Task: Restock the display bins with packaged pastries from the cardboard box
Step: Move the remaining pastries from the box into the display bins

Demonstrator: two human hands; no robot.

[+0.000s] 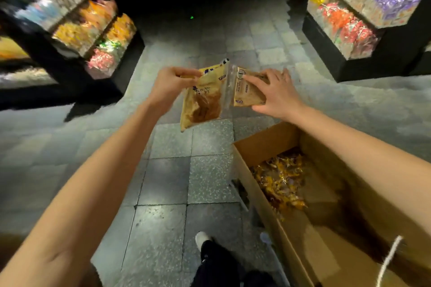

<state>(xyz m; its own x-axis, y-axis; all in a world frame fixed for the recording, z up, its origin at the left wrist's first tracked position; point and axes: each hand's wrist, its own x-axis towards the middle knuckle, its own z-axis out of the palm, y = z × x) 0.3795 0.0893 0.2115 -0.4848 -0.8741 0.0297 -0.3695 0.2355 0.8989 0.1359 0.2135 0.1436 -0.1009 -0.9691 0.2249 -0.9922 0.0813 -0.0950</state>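
Held out over the floor at the centre of the view are two packaged pastries. My left hand [173, 86] pinches the top edge of a yellow pastry packet [202, 100], which hangs down and shows a brown pastry through its clear window. My right hand [271, 93] grips a second pastry packet [248, 91] from the side, fingers curled round it. The two packets touch at their clear edges. The open cardboard box [331, 147] stands at the lower right with several yellow wrapped pastries [282, 182] at its bottom.
Black display stands with clear bins of colourful packets rise at the left [93, 30] and at the right [354, 14]. A grey tiled floor [168, 182] runs between them. My dark trouser leg and white shoe [205, 242] are at the bottom, beside the box.
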